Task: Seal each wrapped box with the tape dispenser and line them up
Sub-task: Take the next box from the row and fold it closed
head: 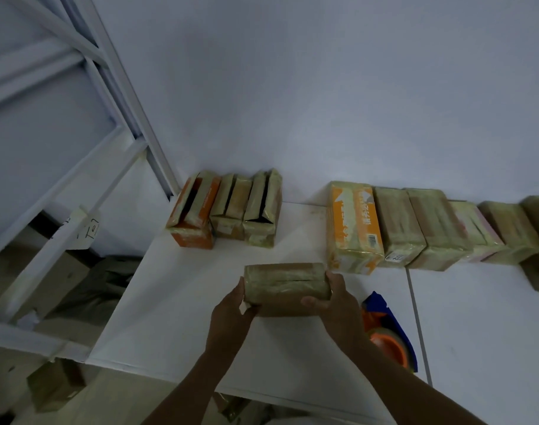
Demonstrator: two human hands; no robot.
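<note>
Brown wrapped box [285, 285] lay low over the worktop [176, 302], long axis running left to right, and we had it by both ends: left grip [231, 311] curled round one end, right grip [335, 302] wrapped round the other. The lined-up row [415, 231] stood beyond, nearer our right. The tape dispenser [391, 335] lay under that wrist, and three open boxes [228, 210] stood far left.

Plain white wall [323, 87] behind a white table [176, 317], white metal racking [136, 118] at left (dim, bluish light)
</note>
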